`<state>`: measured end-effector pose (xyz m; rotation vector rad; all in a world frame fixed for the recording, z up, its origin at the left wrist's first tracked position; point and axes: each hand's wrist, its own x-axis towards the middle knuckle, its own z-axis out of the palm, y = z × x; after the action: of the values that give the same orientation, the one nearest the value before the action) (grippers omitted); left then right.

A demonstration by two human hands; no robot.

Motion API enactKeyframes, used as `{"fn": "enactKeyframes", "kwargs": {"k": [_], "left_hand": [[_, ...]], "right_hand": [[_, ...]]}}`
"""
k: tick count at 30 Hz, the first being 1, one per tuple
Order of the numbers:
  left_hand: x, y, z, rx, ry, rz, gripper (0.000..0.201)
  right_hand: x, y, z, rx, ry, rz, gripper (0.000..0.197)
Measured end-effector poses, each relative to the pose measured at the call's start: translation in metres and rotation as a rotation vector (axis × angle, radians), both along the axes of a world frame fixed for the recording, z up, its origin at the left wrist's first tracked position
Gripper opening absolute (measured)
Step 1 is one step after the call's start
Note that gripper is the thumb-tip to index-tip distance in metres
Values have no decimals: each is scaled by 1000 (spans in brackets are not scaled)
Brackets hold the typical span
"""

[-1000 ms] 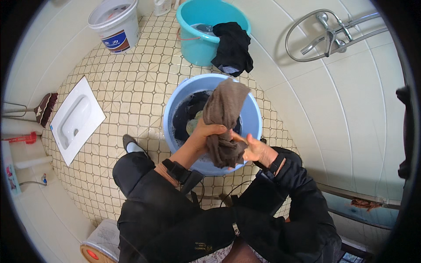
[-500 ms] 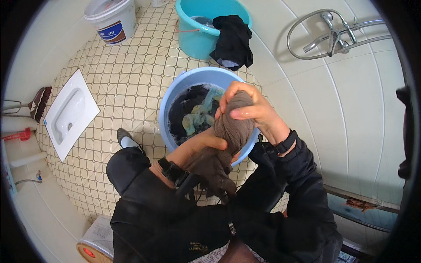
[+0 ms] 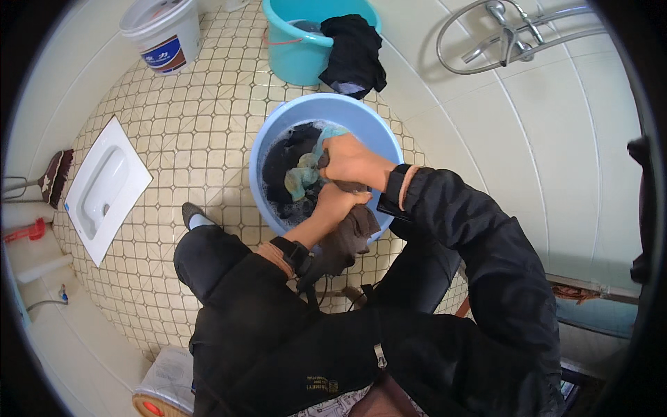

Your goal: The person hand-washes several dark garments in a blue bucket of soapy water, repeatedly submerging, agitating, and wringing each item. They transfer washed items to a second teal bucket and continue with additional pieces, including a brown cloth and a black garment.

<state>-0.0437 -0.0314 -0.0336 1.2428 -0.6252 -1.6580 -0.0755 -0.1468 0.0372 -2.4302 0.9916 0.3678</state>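
Note:
A wet brown-grey cloth (image 3: 345, 240) is gripped in both hands over the light blue basin (image 3: 381, 128). My left hand (image 3: 338, 201) is closed round its middle, and the loose end hangs over the basin's near rim toward my lap. My right hand (image 3: 352, 163) is closed on the upper part, which is mostly hidden by the fingers. In the basin, dark clothes (image 3: 279, 163) lie in sudsy water with a teal and yellowish cloth (image 3: 300, 179) on top, just left of my hands. The kind of garment I hold cannot be made out.
Behind the basin stands a turquoise tub (image 3: 292, 59) with a black garment (image 3: 354, 55) draped over its rim. A white bucket (image 3: 163, 38) is at the far left. A squat toilet (image 3: 108, 187) is set in the tiled floor. A shower tap (image 3: 511, 42) is on the right wall.
Both hands have lowered the cloth toward the basin. My right hand has turned over, its back now facing up, and the bunched cloth is more covered by the fingers.

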Motion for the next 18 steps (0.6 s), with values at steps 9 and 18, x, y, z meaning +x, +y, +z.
{"fn": "enactKeyframes", "kwargs": {"k": [9,18], "left_hand": [[10,-5,10,20,127,119,46],[38,-22,8,-87,572,389,50]], "right_hand": [[-27,12,-4,81,-296,-364,89],[-85,89,-3,437,-863,-327,102]]}}
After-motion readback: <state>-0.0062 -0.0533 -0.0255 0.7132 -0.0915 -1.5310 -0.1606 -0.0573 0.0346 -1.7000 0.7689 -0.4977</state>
